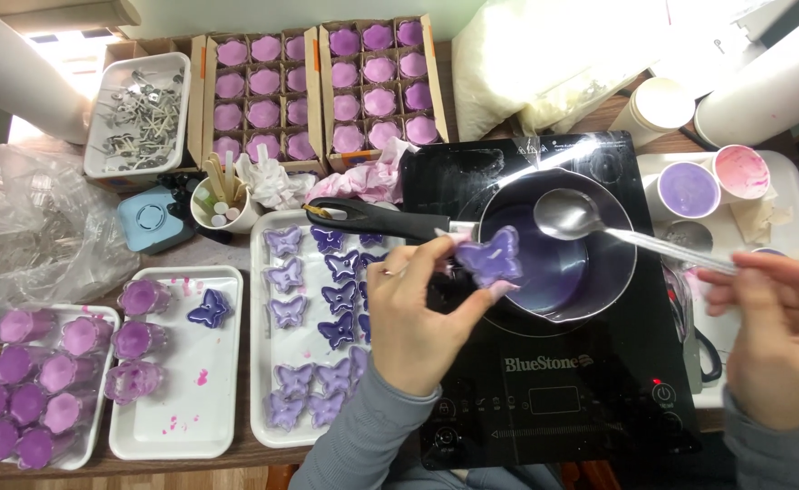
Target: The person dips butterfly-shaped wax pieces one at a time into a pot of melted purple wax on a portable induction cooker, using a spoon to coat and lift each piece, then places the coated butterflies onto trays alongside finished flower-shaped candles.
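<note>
Butterfly mould (490, 257), purple and filled, sits pinched by its wing edges between the fingertips of the left hand (413, 313), held above the near rim of the pan (558, 245). It looks light, and its thin wings probably flex like soft plastic or silicone. If the fill is wax not yet set, it could slop or dent, so the outer wing edges, where the fingers already sit, seem the safest hold, with the mould kept level.

Right hand (780, 336) grips the long handle of a metal spoon (567, 215), whose bowl rests over the purple liquid in the pan. The pan's black handle points left, and the pan stands on a black induction hob (554, 381) with a pale printed name and a row of touch icons along its front edge, one of them lit red.

Left of the hob, a white tray (263, 363) carries rows of lilac and dark purple butterflies. Beyond it another tray (204, 399), spattered pink, bears one dark butterfly and some flower-shaped cups. A third tray at the far left is packed with similar cups.

At the back, two cardboard boxes (322, 86) with orange strips on their flaps hold gridded pink-purple flower shapes. Beside them stands a white tub of wicks (136, 113). At the right stand paper cups (690, 189), stained purple and pink.
</note>
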